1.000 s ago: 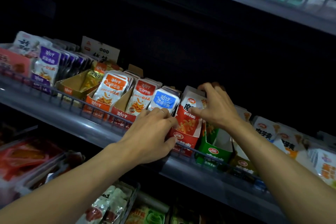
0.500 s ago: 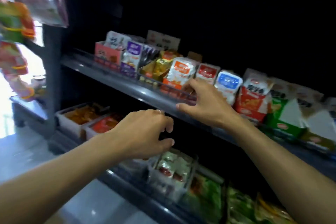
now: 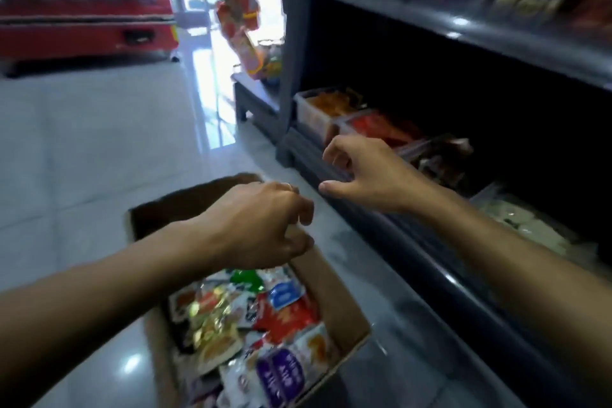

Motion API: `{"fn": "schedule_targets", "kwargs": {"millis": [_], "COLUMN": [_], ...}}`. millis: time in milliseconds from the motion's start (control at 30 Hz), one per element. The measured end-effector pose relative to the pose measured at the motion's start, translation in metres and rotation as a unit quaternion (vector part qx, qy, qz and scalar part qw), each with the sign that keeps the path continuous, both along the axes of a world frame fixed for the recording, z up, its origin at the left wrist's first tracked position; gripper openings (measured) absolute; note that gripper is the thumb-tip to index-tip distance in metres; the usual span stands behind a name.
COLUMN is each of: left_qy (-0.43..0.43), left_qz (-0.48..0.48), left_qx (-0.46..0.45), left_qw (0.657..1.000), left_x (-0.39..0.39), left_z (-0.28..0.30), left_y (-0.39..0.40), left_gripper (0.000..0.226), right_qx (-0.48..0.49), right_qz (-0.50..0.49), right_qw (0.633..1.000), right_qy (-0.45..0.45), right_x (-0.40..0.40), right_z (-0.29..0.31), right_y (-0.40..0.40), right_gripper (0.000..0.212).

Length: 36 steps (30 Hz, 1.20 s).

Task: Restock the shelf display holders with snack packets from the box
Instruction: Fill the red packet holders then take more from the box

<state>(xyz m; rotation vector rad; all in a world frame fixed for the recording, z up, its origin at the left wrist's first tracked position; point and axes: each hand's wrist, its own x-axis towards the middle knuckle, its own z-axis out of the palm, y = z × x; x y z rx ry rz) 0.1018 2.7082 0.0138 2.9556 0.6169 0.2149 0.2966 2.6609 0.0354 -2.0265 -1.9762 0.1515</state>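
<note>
Having left the upper shelf holders they were adjusting a second ago, both hands are now hovering empty, the left hand (image 3: 261, 225) loosely curled over the box (image 3: 344, 305) of snack packets (image 3: 284, 315) on the floor, the right hand (image 3: 361, 172) relaxed beside the lower shelf (image 3: 381, 219), indicating another pick is beginning.

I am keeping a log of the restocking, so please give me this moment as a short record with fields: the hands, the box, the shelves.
left hand: above the cardboard box, fingers loosely curled, holds nothing
right hand: in the air beside the lower shelf, fingers loosely curled, holds nothing
cardboard box: open, on the floor, beside the shelf unit
snack packets: mixed pile inside the box
lower shelf: holds trays of goods
image: blurred
</note>
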Motion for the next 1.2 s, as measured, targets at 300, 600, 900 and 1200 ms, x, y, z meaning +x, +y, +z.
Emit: {"fn": "schedule_targets", "kwargs": {"millis": [300, 600, 900, 1200], "left_qy": [0.026, 0.017, 0.014, -0.123], "left_qz": [0.121, 0.180, 0.187, 0.282], "left_qx": [-0.057, -0.016, -0.045, -0.138], "left_qw": [0.991, 0.983, 0.981, 0.941], "left_x": [-0.105, -0.159, -0.161, -0.148], "left_z": [-0.093, -0.136, -0.141, -0.136], "left_y": [-0.032, -0.063, -0.060, -0.040], "left_gripper": [0.038, 0.045, 0.039, 0.069], "right_qx": [-0.159, -0.406, -0.412, -0.371], "right_qz": [0.173, 0.065, -0.011, 0.031], "right_qw": [0.972, 0.906, 0.889, 0.807], "right_qy": [-0.018, 0.100, 0.202, 0.459], "right_x": [-0.077, -0.115, -0.167, -0.102], "right_z": [-0.100, -0.186, -0.220, -0.144], "right_y": [0.017, 0.030, 0.025, 0.034], "right_gripper": [0.041, 0.053, 0.028, 0.021]}}
